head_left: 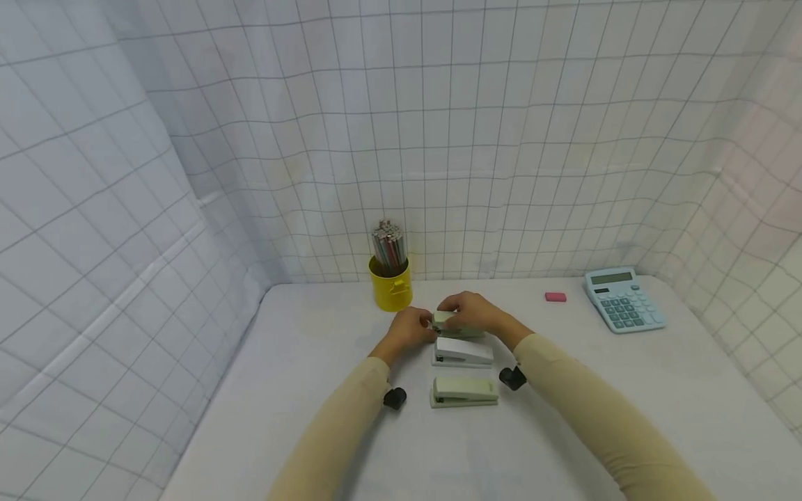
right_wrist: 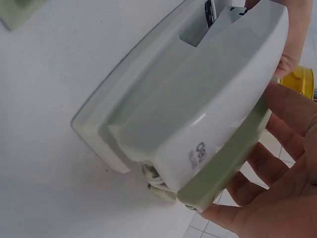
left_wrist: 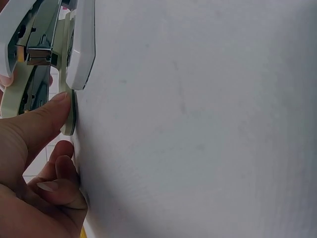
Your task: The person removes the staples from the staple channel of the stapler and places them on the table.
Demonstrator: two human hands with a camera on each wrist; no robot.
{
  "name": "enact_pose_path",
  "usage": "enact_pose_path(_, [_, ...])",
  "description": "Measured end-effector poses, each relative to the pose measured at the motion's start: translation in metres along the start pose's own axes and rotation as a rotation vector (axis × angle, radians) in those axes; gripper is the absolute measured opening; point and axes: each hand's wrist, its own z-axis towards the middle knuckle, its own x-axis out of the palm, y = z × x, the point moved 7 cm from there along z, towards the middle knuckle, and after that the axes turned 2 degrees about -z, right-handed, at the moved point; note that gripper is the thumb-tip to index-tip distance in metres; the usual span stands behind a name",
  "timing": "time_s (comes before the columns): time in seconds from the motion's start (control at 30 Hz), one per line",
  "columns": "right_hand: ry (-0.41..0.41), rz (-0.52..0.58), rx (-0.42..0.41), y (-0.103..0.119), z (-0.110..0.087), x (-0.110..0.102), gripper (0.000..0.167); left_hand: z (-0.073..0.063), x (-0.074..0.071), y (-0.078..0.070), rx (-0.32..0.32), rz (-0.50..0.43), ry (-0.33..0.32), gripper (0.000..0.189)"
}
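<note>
Three staplers lie in a column on the white table, one behind another. My right hand [head_left: 473,312] holds the farthest, a pale green stapler [head_left: 441,319], with thumb and fingers along its far side and back end. At that stapler's left end is my left hand [head_left: 410,328]; in the left wrist view its thumb [left_wrist: 52,111] presses the tip of the green base, other fingers curled below. Just nearer stands a white stapler [head_left: 464,350], which partly hides the green one in the right wrist view. Closest to me sits a second pale green stapler [head_left: 465,390].
Behind the left hand stands a yellow cup [head_left: 391,296] packed with pencils [head_left: 390,247]. A pink eraser [head_left: 555,297] and a light blue calculator [head_left: 626,300] lie toward the back right. Grid-patterned cloth [head_left: 438,139] walls in the table's back and sides.
</note>
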Motion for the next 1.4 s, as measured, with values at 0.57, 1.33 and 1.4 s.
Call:
enact_pose_path(0.57, [-0.079, -0.08, -0.033, 0.008, -0.004, -0.012, 0.034, -0.006, -0.001, 0.004, -0.04, -0.022, 0.004, 0.025])
enact_pose_path(1.33, [-0.151, 0.104, -0.041, -0.012, -0.045, -0.05, 0.04, -0.005, 0.001, 0.007, -0.062, -0.029, 0.003, 0.027])
enact_pose_path(1.4, [-0.158, 0.106, -0.046, -0.015, -0.048, -0.053, 0.039, -0.006, 0.002, 0.008, -0.072, -0.04, 0.006, 0.027])
